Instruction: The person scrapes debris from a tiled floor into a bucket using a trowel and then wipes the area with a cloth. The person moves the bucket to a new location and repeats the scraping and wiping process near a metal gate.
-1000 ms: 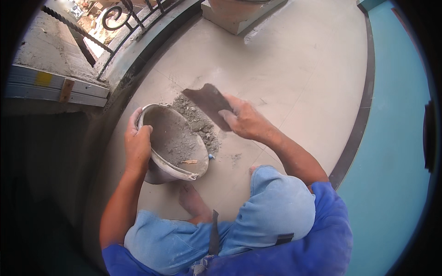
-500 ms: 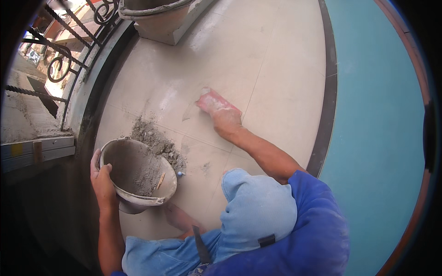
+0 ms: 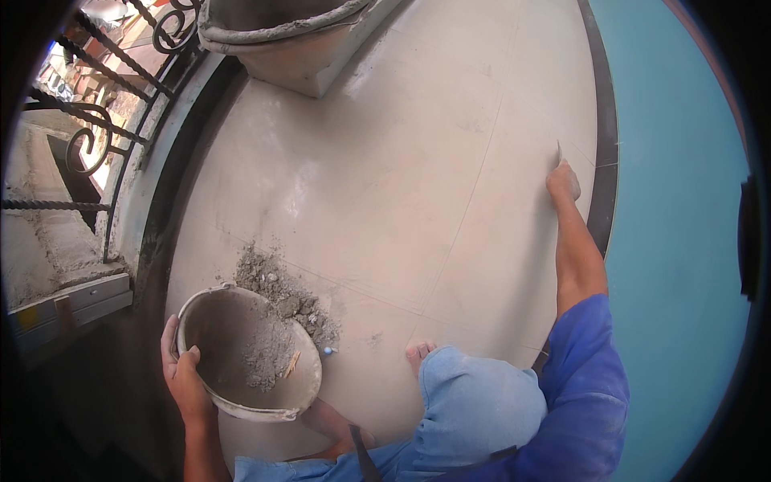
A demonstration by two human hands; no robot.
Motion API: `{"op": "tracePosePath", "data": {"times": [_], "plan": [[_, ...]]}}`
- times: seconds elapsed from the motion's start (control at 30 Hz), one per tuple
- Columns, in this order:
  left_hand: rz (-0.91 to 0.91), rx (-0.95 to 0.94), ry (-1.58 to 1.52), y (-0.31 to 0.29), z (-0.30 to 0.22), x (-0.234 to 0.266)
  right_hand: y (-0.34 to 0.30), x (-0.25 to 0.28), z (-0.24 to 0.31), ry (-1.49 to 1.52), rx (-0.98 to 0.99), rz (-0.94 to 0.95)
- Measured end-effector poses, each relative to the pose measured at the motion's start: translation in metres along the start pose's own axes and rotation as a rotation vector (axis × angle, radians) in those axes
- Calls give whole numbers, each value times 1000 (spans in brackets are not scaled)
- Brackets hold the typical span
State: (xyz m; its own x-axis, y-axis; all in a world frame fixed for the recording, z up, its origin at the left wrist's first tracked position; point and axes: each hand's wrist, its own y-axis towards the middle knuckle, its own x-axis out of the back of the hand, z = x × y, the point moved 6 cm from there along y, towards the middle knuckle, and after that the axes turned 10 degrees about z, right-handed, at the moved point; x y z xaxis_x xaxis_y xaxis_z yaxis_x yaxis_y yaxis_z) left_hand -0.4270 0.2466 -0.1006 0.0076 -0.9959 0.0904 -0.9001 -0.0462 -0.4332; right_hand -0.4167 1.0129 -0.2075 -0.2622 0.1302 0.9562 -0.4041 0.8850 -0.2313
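My left hand (image 3: 186, 371) grips the rim of a tilted bucket (image 3: 210, 337), thumb inside and fingers outside. Dry grey mortar crumbs (image 3: 269, 353) and a few wood slivers (image 3: 291, 364) lie in the bucket. Its mouth faces a heap of grey rubble (image 3: 281, 291) on the tiled floor, partly against the rim. Far to the right, close to the dark border strip, my right hand (image 3: 564, 181) is closed around a thin flat piece (image 3: 559, 149), seen edge-on; an earlier view shows it as a reddish flat rectangle.
A large mortar-crusted tub (image 3: 297, 48) stands at the far left beside a twisted iron railing (image 3: 104, 120). A teal wall (image 3: 683, 241) runs along the right behind a dark border strip (image 3: 606, 189). A small blue bead (image 3: 327, 351) lies beside the rubble. My bare foot (image 3: 419, 353) rests on the tiles.
My right hand has swept right from mid-floor toward the border strip, turning the reddish flat piece edge-on. The left hand still holds the bucket. The view has shifted, and my foot now shows.
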Motion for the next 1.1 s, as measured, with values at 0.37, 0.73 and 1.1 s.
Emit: {"op": "tracePosePath", "data": {"times": [0.37,0.73,1.1], "plan": [[-1,27,60,3,-1,4,-94,11,358,-214,1051,-128],[44,-32,42,-16,0,7,-386,-1,279,-315,1754,402],[-114,-42,-248,-82,46,156,-408,8,402,-152,1587,189]]}}
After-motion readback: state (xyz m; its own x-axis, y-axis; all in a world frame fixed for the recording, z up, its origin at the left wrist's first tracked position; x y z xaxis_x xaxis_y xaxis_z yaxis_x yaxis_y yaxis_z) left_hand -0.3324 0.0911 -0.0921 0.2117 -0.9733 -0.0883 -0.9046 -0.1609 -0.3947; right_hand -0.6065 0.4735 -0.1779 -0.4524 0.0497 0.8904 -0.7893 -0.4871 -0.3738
